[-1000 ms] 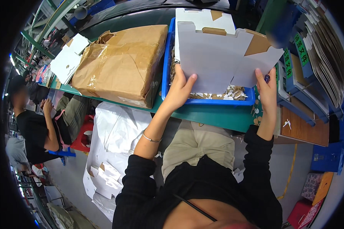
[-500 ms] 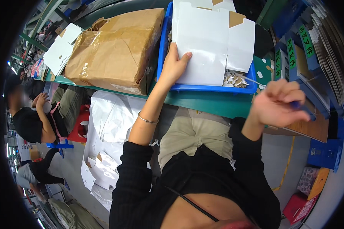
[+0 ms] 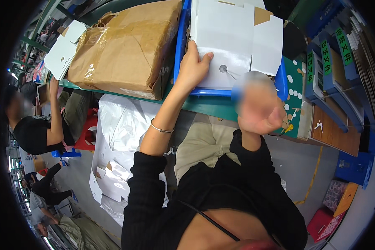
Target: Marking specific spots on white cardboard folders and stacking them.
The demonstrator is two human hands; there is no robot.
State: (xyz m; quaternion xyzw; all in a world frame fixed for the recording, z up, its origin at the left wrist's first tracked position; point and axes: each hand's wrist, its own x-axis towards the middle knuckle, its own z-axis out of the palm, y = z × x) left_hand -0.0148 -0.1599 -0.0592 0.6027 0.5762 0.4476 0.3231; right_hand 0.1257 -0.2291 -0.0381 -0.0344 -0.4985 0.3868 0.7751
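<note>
- At the far left, a seated co-worker (image 3: 37,129) reaches an arm up to white card pieces (image 3: 63,54) beside the brown parcel (image 3: 125,46).
- The left hand (image 3: 194,66) keeps its place at the card's left edge: thumb on top, apart from the other fingers, which reach along the edge and partly out of sight, apparently gripping it.
- The white card (image 3: 221,37) lies over the blue tray (image 3: 212,92) on the green counter (image 3: 204,106). A round grey spot (image 3: 223,68) now shows near its near edge, hole or disc unclear.
- A thin tool (image 3: 230,74) slants from that spot toward the right hand (image 3: 260,106), which has swung left from beyond the tray; the work now seems centred there.
- The right fingers look curled but blurred; I cannot tell how they pinch.
- Farther right, pale discs (image 3: 291,92) lie scattered.
</note>
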